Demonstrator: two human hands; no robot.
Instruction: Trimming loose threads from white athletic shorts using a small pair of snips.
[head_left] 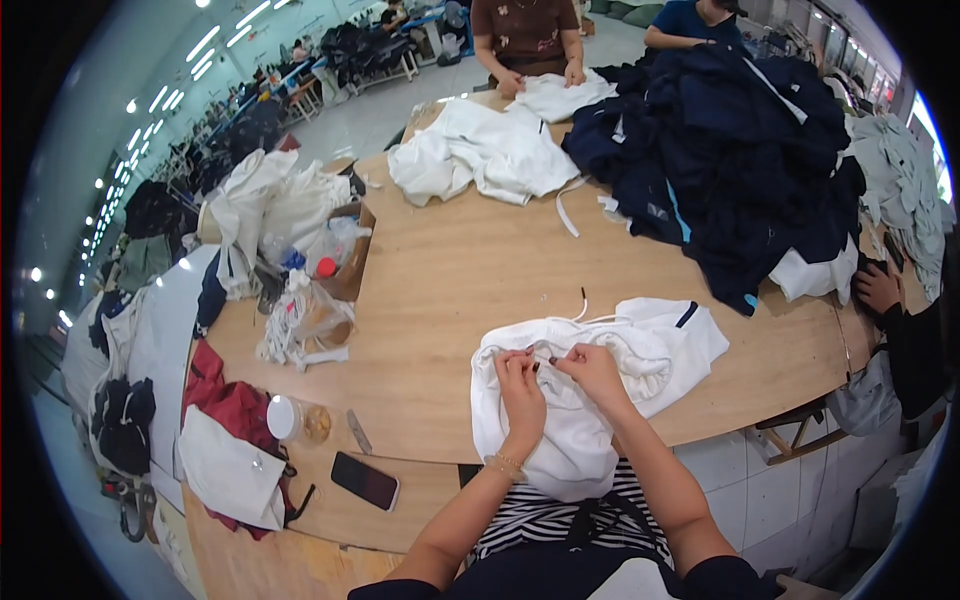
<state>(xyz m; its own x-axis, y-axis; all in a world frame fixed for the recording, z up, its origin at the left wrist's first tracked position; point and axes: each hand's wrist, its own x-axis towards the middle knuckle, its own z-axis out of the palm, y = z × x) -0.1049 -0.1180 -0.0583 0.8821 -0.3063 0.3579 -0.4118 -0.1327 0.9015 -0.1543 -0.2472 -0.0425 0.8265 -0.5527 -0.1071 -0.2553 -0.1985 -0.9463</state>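
A white drawstring garment (570, 462) lies bunched at the table's front edge, part of it hanging over toward my lap. Its gathered opening faces up, and a cord with a dark tip trails from the far side. A short navy strip marks the piece spread to the right. My left hand (521, 400) pinches the cloth inside the opening. Close beside it, my right hand (592, 374) also has its fingertips closed on the fabric. Whether a small thing sits between the fingers is too small to tell.
Left of me are a dark phone (365, 481), a lidded jar (298, 420), a metal blade (359, 432) and folded red and white cloth. A box (350, 262) of odds and ends stands beyond. White garments (490, 150) and a navy heap (720, 170) lie farther off; other people work around the table.
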